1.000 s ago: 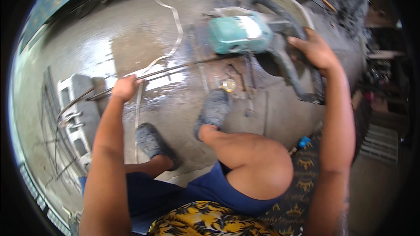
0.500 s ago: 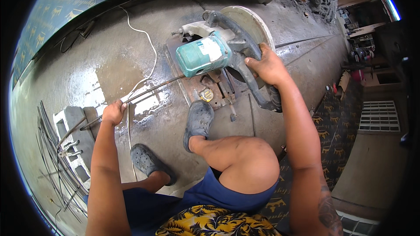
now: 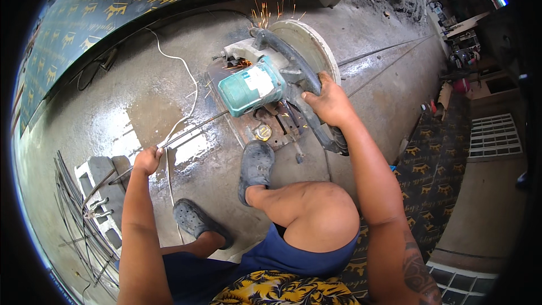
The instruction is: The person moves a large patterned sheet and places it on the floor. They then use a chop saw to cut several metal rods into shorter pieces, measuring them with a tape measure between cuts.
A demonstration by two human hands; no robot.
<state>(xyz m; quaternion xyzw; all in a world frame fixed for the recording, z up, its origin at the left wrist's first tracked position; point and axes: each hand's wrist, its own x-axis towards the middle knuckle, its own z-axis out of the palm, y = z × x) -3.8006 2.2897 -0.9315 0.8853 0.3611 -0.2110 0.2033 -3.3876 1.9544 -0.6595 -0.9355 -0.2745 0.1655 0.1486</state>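
Note:
A chop saw with a teal motor [image 3: 243,93], pale round blade guard [image 3: 327,51] and black handle [image 3: 291,51] stands on its rusty metal base [image 3: 278,137]. Closed round that handle, my right hand [image 3: 327,101] bears on it. My left hand [image 3: 147,160] grips a thin steel rod [image 3: 195,129] that runs under the motor. Orange sparks [image 3: 264,11] fly up behind the saw and around its base. A yellow round tape measure [image 3: 262,132] lies on the base, with my shoe [image 3: 257,166] at its near edge.
A concrete block [image 3: 101,186] with bent metal on it sits left, beside several long rods [image 3: 70,217]. A white cord [image 3: 192,76] crosses the wet floor. A long black patterned board [image 3: 130,0] spans the back; another [image 3: 423,186] lies right. Cluttered shelving [image 3: 463,34] stands at upper right.
My right hand and the saw have moved left and downward in view, and the saw head sits lower. Sparks have appeared. My left hand still holds the rod.

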